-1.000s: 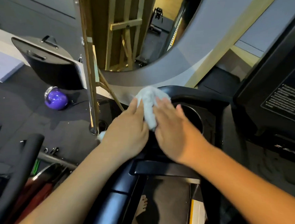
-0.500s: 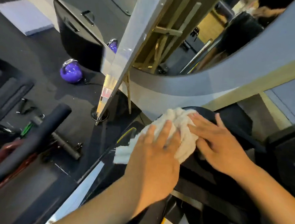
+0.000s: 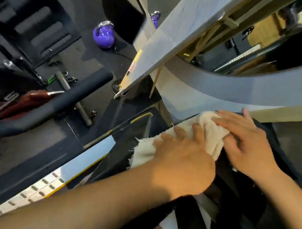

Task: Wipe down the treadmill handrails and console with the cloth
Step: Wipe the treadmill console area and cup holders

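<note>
Pressing soft, light cloth (image 3: 210, 134) on console (image 3: 273, 145): left hand (image 3: 182, 160) at 7 o'clock, right hand (image 3: 249, 146) at 3, grips flat, apart; palm bunched middle.

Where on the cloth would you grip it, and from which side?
Probably the bunched ridge of the cloth, from above: it stands up in folds between the left hand and right hand, so it is easy to pinch. The frayed end at lower left lies flat on the black treadmill, which makes it harder to lift.
</note>
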